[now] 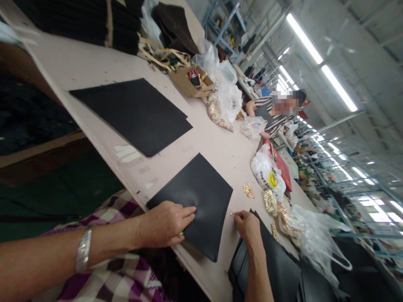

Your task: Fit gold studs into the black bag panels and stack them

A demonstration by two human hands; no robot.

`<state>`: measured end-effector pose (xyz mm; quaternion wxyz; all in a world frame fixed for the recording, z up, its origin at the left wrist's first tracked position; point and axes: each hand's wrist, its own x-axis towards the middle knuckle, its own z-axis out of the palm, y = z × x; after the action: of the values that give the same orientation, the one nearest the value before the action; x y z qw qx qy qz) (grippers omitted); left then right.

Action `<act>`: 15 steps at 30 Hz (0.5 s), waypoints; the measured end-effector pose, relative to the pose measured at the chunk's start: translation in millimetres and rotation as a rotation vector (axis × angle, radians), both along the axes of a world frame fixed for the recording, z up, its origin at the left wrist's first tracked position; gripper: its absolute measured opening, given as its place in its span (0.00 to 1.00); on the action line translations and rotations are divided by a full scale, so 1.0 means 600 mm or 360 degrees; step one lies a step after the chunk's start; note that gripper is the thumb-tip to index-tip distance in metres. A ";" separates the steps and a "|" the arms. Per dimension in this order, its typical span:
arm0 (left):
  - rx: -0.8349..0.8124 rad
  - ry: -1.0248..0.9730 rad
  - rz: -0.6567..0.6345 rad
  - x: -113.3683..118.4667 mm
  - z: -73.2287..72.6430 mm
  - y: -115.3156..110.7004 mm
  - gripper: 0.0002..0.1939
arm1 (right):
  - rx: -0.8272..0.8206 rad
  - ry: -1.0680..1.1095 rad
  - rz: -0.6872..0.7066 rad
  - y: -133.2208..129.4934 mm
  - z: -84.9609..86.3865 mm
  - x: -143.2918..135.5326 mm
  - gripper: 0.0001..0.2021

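Head view: left hand (166, 222) over the near edge of a black panel (204, 184), with fingertips pressed on its face near a small dimple; at the foremost fingertip, a pale speck too small to name. Impossible to tell whether closed on anything, with the lower fingers and palm partly hidden. Right hand (250, 228) nearly shut, thumb and forefinger pinching a tiny gold-coloured piece (231, 214), just beyond the panel's right-hand edge and apart from it. From right hand to dimple, a direction leftward across that edge, almost level in the view; right hand nearer the loose gold pieces (248, 190), left hand already at the dimple. Panel lying flat, skewed to the table (217, 138), with its long axis hard to judge at such a slant. Farther off to the left, another black panel (135, 113); beneath and beside the right forearm, a black stack (278, 260). On a white plastic bag (267, 172), a yellow smiling face and dark lettering, too crumpled and slanted to read surely. No brand or label legible on the black panels or on the red-and-black item (194, 77) in the cardboard box (185, 85).
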<state>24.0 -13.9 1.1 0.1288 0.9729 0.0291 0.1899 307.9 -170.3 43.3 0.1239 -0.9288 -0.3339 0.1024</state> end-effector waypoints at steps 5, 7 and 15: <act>0.0010 -0.0033 -0.0032 -0.001 -0.007 -0.001 0.24 | 0.0062 0.0104 0.0066 0.008 0.005 -0.034 0.17; 0.0011 -0.0025 -0.0045 -0.002 -0.010 -0.001 0.22 | 0.0194 0.0303 0.0143 0.021 0.004 -0.070 0.19; 0.0024 -0.0006 -0.0064 0.000 -0.011 0.002 0.18 | 0.0343 0.0626 0.0522 0.096 -0.001 -0.197 0.08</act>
<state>23.8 -12.9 -5.3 0.1255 0.9738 0.0079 0.1894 190.0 -112.8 42.5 0.2662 -0.8061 -0.4583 0.2632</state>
